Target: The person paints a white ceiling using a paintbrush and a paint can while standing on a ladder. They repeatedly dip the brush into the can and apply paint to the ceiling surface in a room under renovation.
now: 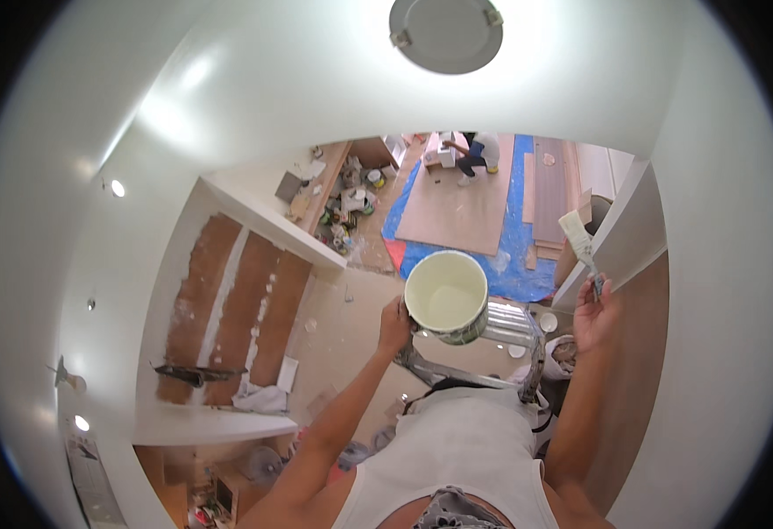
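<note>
My left hand (393, 324) is closed on the side of a bucket (448, 295) with pale cream paint inside, held out in front of my body near the middle of the view. My right hand (596, 313), raised at the right, grips the handle of a wide paintbrush (575, 231), its bristles pointing up and coated in pale paint. A metal ladder (510, 324) shows below and behind the bucket, partly hidden by it and by my body.
Below, another person (475, 157) crouches on a large board (439, 212) over blue sheeting (527, 278). A cluttered shelf (342, 194) stands beyond a low wall. Patched brown panels (206, 291) are at left. A white wall (730, 264) rises at right, a round light (446, 33) overhead.
</note>
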